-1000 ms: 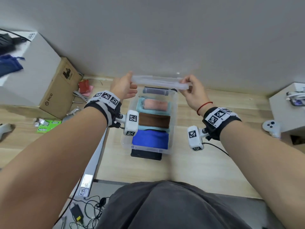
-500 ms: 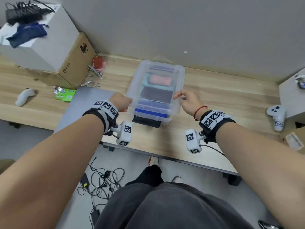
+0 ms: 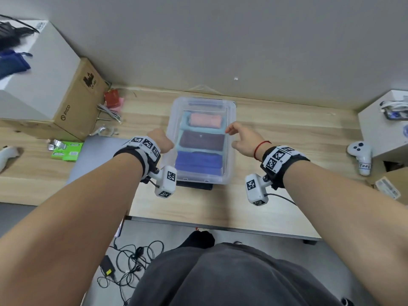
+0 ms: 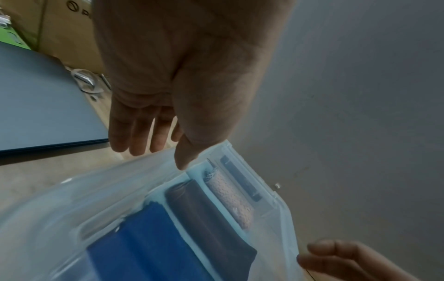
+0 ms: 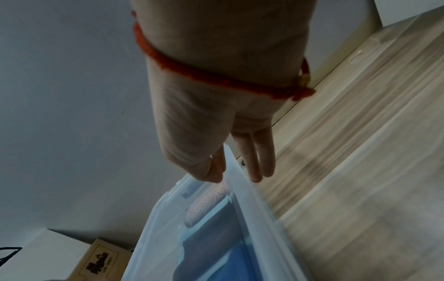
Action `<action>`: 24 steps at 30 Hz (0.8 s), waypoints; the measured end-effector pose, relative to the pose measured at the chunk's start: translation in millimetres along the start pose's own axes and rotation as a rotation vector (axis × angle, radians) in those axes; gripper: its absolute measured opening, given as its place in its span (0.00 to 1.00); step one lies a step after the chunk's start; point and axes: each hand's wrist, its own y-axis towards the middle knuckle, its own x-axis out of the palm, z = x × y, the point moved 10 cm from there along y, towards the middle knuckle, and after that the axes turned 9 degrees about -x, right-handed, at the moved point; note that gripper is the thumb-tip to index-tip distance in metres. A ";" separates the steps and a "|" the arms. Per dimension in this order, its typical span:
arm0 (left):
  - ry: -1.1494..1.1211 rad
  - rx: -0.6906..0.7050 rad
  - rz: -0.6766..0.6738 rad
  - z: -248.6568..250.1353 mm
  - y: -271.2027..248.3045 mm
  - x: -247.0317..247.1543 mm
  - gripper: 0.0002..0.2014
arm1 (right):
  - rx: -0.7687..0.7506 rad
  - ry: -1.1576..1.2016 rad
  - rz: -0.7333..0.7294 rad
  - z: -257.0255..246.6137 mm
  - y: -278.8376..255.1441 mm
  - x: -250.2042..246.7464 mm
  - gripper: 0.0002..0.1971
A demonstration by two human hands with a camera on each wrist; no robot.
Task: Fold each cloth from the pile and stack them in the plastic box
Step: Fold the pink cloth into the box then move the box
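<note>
The clear plastic box stands on the wooden desk with its clear lid lying on top. Through the lid I see a folded pink cloth, a brown cloth and a blue cloth in a row on pale teal fabric. My left hand is at the box's left edge, thumb touching the lid rim, fingers straight beside the wall. My right hand hovers at the right rim with fingers straight, holding nothing.
A cardboard box and a green packet lie left of a grey mat. A white controller and a white box sit at the right. A black slab shows under the box. Cables lie on the floor.
The lid, held up over the box's far end a second ago, now lies on the box. Both hands have let go and slid along its sides.
</note>
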 end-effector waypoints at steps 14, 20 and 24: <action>0.036 0.199 -0.027 47.5 89.4 -10.2 0.25 | 0.177 -0.182 0.184 35.2 73.1 -30.6 0.34; 0.200 0.379 -0.059 99.8 100.7 -3.6 0.28 | 0.280 -0.229 0.307 55.9 69.6 -54.1 0.35; 0.328 0.541 -0.127 147.4 88.6 15.5 0.29 | 0.383 -0.167 0.300 83.0 48.2 -61.1 0.36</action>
